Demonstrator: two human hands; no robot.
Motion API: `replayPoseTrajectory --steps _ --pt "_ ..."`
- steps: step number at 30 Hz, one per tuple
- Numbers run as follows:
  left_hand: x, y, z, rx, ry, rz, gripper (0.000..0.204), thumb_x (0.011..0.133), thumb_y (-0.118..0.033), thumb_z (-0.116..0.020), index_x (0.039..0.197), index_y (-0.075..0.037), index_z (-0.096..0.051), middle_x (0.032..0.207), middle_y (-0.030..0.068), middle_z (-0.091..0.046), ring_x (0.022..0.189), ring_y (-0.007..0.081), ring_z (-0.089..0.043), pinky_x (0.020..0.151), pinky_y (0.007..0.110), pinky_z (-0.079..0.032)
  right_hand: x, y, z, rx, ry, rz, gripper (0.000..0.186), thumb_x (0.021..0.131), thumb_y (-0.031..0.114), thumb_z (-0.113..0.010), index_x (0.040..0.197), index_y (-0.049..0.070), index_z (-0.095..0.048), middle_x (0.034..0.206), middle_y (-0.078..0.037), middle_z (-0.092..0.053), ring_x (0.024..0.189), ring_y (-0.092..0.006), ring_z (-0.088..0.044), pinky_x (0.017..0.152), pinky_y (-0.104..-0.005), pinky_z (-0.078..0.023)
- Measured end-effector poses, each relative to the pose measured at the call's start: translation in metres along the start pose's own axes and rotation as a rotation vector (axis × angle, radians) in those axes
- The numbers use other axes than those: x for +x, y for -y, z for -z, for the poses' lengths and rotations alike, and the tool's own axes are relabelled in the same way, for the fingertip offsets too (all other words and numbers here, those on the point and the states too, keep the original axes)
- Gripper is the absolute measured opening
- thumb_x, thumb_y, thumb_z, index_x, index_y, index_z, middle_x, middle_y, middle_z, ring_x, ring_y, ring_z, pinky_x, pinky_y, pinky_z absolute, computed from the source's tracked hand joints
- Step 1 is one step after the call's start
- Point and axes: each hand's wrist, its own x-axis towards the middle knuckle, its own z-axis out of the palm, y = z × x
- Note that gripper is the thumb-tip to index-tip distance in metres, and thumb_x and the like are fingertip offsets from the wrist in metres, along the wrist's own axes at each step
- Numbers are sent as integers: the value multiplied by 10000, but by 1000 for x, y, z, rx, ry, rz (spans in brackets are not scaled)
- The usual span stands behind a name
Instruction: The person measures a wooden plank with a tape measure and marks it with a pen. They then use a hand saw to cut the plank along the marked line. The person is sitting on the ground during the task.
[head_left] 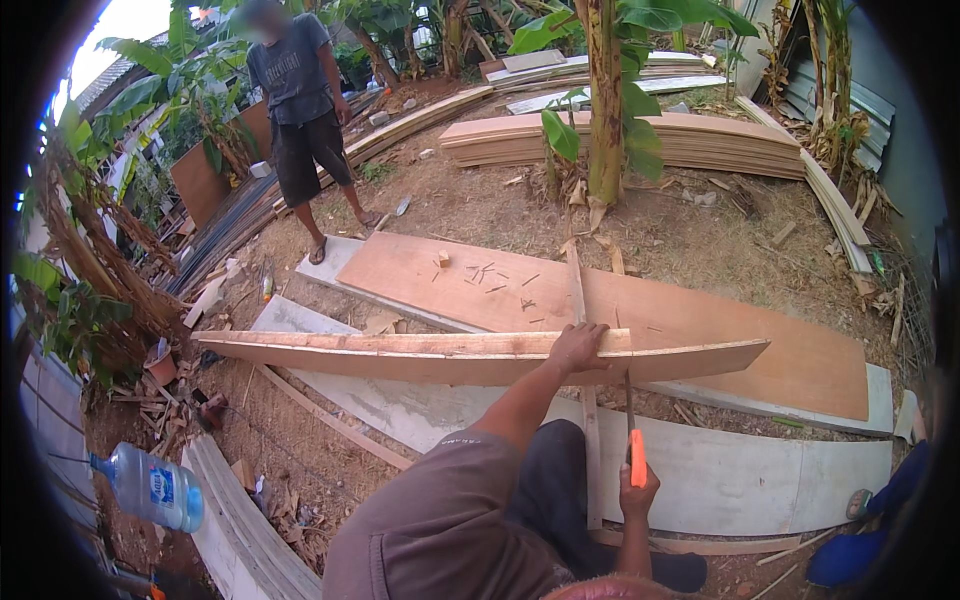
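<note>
My left hand (580, 347) is closed over the top edge of a long, narrow wooden plank assembly (430, 345), a thin board with a pale timber strip along it. It lies across in front of me, raised above the boards below. My right hand (639, 492) is closed round the orange handle of a handsaw (638, 458). The thin blade runs up from the handle to the plank, just right of my left hand. Its upper end meets the plank's lower edge; I cannot tell how deep it sits.
A reddish plywood sheet (740, 325) with wood scraps lies beyond the plank. Pale panels (700, 480) lie beneath. A person (300, 110) stands at the far left. Another person's foot (858, 503) is at the right. A water bottle (155, 487), stacked boards (690, 148) and a banana stem (605, 110) stand around.
</note>
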Motion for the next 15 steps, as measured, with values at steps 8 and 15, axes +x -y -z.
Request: replayPoseTrajectory --steps 8,15 --pt "19 10 0 10 23 17 852 713 -531 -818 1381 -96 -516 1299 155 -614 1218 340 -582 1011 490 -437 -61 82 68 -82 -28 168 250 857 83 -672 1055 -69 -685 779 -170 -656 711 -213 -653 696 -380 -526" --pt "5 7 -13 59 22 -2 884 700 -553 -826 1386 -95 -509 1282 162 -620 1215 342 -585 998 510 -448 70 51 -20 -1 79 -59 214 900 138 -704 831 -32 -596 653 -168 -559 586 -227 -458 592 -397 -445"
